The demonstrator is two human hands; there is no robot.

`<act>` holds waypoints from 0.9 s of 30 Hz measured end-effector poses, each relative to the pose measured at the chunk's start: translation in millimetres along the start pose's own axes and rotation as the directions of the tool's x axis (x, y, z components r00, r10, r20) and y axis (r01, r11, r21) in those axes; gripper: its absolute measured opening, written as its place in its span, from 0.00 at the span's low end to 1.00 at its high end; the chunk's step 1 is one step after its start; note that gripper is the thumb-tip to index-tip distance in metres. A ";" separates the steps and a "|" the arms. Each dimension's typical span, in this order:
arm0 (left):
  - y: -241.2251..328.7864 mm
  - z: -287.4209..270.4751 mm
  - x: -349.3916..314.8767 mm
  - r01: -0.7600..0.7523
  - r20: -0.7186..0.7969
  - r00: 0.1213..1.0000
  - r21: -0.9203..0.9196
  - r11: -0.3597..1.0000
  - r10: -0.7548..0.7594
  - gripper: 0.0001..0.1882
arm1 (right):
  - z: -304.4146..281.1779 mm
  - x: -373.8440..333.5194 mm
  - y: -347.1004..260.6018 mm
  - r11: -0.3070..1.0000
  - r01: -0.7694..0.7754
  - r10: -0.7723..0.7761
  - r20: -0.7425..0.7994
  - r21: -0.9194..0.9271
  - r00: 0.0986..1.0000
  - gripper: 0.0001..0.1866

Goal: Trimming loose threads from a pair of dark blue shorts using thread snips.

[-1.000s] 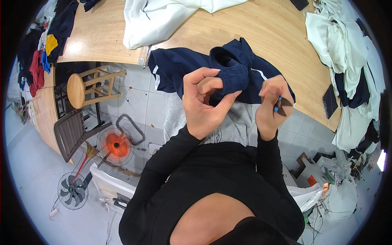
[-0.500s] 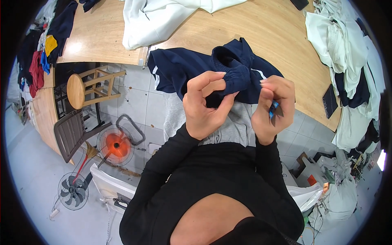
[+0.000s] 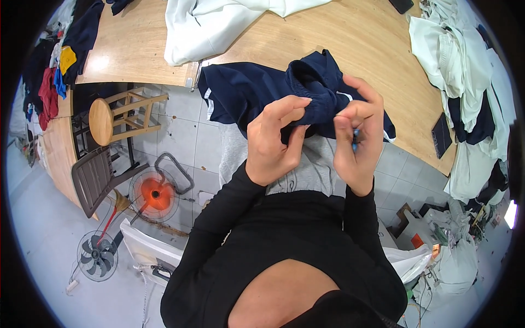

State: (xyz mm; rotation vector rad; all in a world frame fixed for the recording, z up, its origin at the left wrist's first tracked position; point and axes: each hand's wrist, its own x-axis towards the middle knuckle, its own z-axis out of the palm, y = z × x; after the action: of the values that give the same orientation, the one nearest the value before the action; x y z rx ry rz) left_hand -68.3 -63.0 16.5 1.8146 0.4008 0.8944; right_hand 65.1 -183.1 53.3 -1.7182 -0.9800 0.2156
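Navy trousers or shorts (image 3: 240, 87) with white trim lie bunched over the table's near edge and hang toward my lap. Between finger and thumb, my left hand (image 3: 268, 147) pinches the gathered elastic waistband (image 3: 319, 111). My right hand (image 3: 361, 139) is closed just right of the waistband, its thumb and forefinger tips together beside the cloth. Small blue thread snips (image 3: 355, 144) sit inside that hand, mostly covered by the fingers. Whether a thread is pinched at the fingertips is too small to tell.
White fabric (image 3: 213, 33) lies on the wooden table (image 3: 361, 38). White garments (image 3: 454, 60) pile up at the right, near a dark phone-like object (image 3: 442, 135). To the left stand a wooden stool (image 3: 101, 121), a brown chair (image 3: 92, 177) and fans (image 3: 156, 194).
My right hand has moved slightly left and closer to the waistband, turning so its fingers cover more of the snips. My left hand keeps its pinch on the waistband.
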 end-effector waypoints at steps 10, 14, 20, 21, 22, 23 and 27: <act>0.2 0.6 0.0 0.148 0.073 0.988 -0.123 0.981 -0.139 0.37 | 2.8 -1.6 0.4 0.989 -0.050 0.061 -0.072 0.142 0.996 0.05; 12.6 1.2 6.7 0.347 0.045 0.921 -0.548 0.761 -0.387 0.38 | 0.6 -10.2 2.0 0.932 -0.159 0.249 -0.259 0.326 0.933 0.05; 14.2 -9.8 7.6 0.395 0.106 0.910 -0.522 0.756 -0.402 0.42 | 5.7 -26.2 -4.0 0.806 -0.170 0.333 -0.196 0.567 0.923 0.19; 13.6 -10.0 7.0 0.364 0.111 0.927 -0.499 0.786 -0.359 0.43 | 8.6 -28.4 -7.1 0.807 -0.170 0.333 -0.199 0.566 0.922 0.19; 15.2 -8.7 7.1 0.365 0.111 0.927 -0.498 0.787 -0.359 0.43 | 10.9 -30.9 -9.7 0.897 -0.206 0.284 -0.153 0.392 0.946 0.19; 17.8 -6.1 7.9 0.370 0.090 0.919 -0.532 0.762 -0.383 0.45 | 13.0 -32.5 -11.1 0.954 -0.220 0.243 -0.098 0.203 0.965 0.19; 21.0 -5.2 8.0 0.397 0.098 0.900 -0.588 0.705 -0.425 0.46 | 21.8 -35.5 -15.0 0.981 -0.189 0.193 -0.109 0.048 0.975 0.21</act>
State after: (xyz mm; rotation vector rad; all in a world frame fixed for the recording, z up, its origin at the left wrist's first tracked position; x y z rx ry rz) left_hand -69.6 -63.3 39.5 1.0557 0.4673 0.6416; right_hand 22.2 -191.3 46.5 -1.7708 -0.7240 0.2568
